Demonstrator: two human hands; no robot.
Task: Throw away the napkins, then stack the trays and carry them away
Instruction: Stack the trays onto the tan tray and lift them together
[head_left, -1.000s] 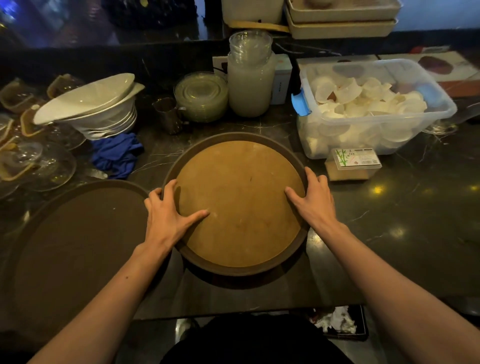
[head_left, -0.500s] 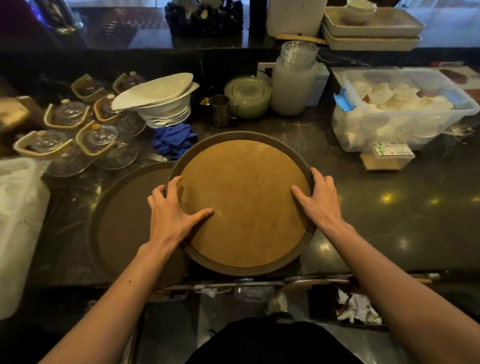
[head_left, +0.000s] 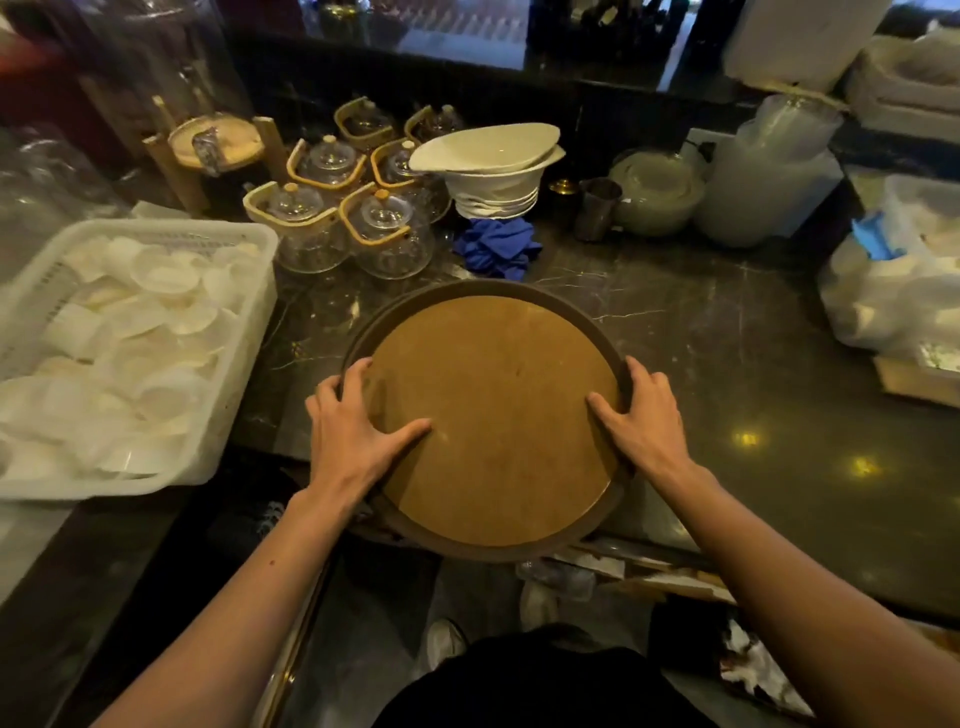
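Observation:
A round tray (head_left: 467, 289) with a dark rim and a tan non-slip surface is in the middle of the head view, and its near part juts past the dark marble counter's front edge. My left hand (head_left: 358, 441) grips its left rim, thumb lying on the tan surface. My right hand (head_left: 644, 421) grips the right rim the same way. A second dark edge shows just under the tray's near-left side; I cannot tell whether it is another tray. Crumpled white napkins (head_left: 753, 667) lie in a dark bin below the counter at lower right.
A white basket (head_left: 228, 415) of white cups stands at the left. Behind the tray are glass teapots (head_left: 363, 223), stacked white bowls (head_left: 493, 176), a blue cloth (head_left: 496, 244) and a metal cup (head_left: 597, 208). A clear plastic box (head_left: 893, 296) sits at the right.
Both hands have carried the tan tray leftward onto where the large dark tray lay. That dark tray is now out of sight. The view has swung left, bringing the white basket in.

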